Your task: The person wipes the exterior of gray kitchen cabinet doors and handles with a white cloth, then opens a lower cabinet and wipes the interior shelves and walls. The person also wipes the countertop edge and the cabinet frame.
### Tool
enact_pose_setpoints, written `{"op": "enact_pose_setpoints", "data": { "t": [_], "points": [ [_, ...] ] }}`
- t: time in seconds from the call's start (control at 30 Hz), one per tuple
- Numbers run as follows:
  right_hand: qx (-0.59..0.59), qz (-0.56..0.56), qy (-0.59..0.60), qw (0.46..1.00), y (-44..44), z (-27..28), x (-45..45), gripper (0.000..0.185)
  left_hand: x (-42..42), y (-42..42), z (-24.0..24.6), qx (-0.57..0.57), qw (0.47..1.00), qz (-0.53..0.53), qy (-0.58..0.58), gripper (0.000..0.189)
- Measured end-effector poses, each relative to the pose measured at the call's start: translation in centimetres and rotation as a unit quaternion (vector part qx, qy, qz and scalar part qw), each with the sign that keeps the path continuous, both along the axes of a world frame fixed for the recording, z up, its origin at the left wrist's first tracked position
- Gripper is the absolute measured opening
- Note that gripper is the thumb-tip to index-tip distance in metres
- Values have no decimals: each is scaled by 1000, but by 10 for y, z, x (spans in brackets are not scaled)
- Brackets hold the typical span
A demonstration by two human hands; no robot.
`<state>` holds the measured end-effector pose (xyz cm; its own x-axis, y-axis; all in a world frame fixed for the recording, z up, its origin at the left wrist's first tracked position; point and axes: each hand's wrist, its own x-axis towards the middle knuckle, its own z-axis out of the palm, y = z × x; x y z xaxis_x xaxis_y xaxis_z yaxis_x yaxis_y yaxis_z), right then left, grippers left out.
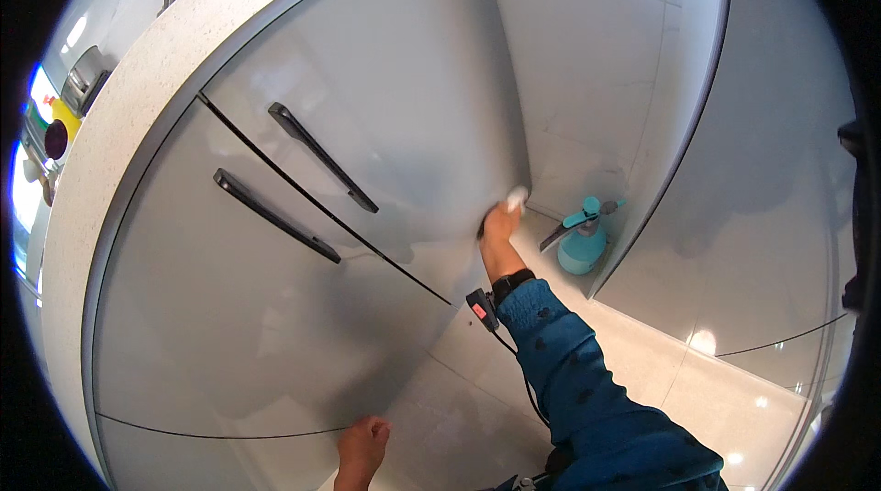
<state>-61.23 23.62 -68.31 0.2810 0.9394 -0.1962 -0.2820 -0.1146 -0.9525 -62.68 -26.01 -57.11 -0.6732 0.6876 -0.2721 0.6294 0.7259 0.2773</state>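
Note:
My right hand (500, 228) reaches far forward, gripping a wad of white cloth or tissue (517, 198). It is low by the right edge of a glossy grey cabinet door (392, 71), close to the floor. A wristband and a small black cabled device (482, 310) are on that wrist. At the bottom, my left hand (365, 448) is loosely curled in front of the left cabinet door (227, 326); nothing shows in it. Just right of my right hand, a turquoise spray bottle (583, 246) stands upright on the floor in the corner.
Two dark bar handles (323, 157) (275, 216) jut from the doors. A speckled stone countertop (138, 88) curves above them, with a metal pot (86, 78) and a yellow bottle (64, 121) beyond. On the right stands a grey panel (743, 167). Pale tiles (640, 346) cover the floor.

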Motion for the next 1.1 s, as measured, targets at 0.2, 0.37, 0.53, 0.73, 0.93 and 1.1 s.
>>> {"op": "enact_pose_setpoints", "data": {
  "t": [0.2, 0.37, 0.53, 0.73, 0.93, 1.1],
  "points": [
    [393, -48, -3, 918, 19, 231, 0, 45, -6, 3, -18, -5, 999, -31, -16, 19],
    [648, -15, -34, 760, -53, 331, -7, 44, -6, 22, -23, -9, 998, -56, -32, 21],
    [518, -29, -8, 855, -40, 245, -8, 42, -1, 29, -14, -57, 995, -79, -34, 28],
    [59, 10, 42, 997, -58, 12, -24, 50, 6, 24, -6, -49, 995, -73, -40, 33],
    [-124, 0, 138, 983, -71, -15, -23, 49, 6, 26, 1, -89, 991, -69, -71, 39],
    [415, 25, -39, 909, -57, 154, -16, 53, 3, 29, -1, -71, 994, -56, -54, 35]
  ]
}}
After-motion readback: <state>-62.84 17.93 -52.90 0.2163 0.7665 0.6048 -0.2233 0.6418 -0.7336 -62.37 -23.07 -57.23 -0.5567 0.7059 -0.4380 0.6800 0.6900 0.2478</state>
